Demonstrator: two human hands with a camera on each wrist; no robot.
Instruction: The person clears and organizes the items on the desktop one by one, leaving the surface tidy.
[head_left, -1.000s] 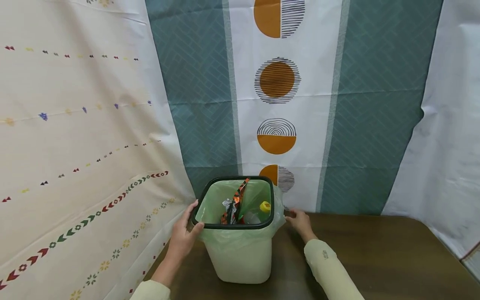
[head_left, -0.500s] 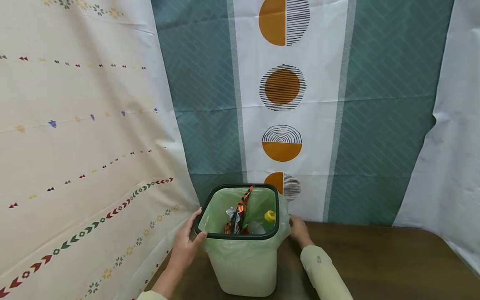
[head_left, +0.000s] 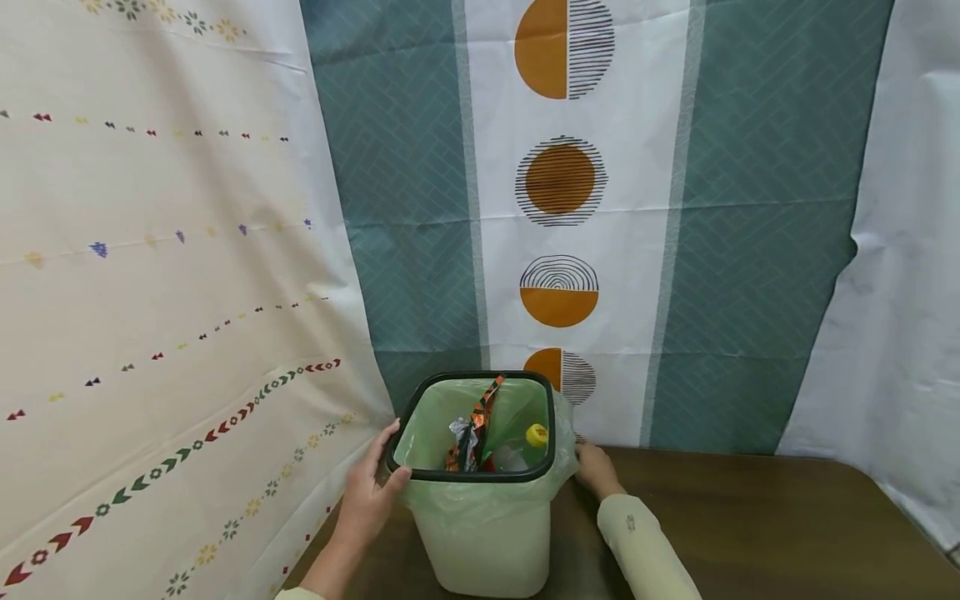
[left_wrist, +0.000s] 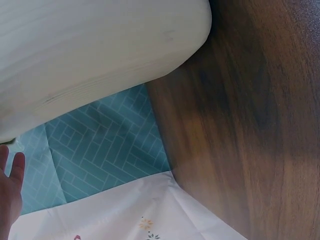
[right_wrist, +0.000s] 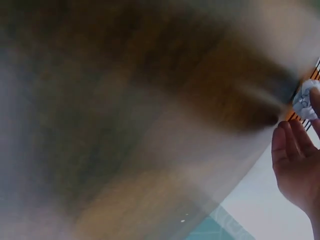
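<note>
A pale trash bin [head_left: 487,542] with a black rim [head_left: 480,477] stands upright on the brown table, lined with a translucent green bag [head_left: 442,425]. Inside lie an orange-and-black wrapper [head_left: 480,418] and a clear bottle with a yellow cap [head_left: 537,435]. My left hand [head_left: 367,492] rests against the rim's left side, fingers straight and thumb at the near corner. Low beside the bin's right side is my right hand [head_left: 597,473], its fingertips hidden by the bag. The right wrist view shows that right hand [right_wrist: 300,165] pinching a crumpled white paper [right_wrist: 303,104].
The brown wooden table [head_left: 720,533] extends to the right of the bin. A patterned cream cloth [head_left: 187,333] hangs close on the left. Behind the table hangs a teal and white curtain [head_left: 405,275].
The head view has tilted, so the bin appears lower. My right hand has moved in closer to the bin's right side. The left hand stays at the rim.
</note>
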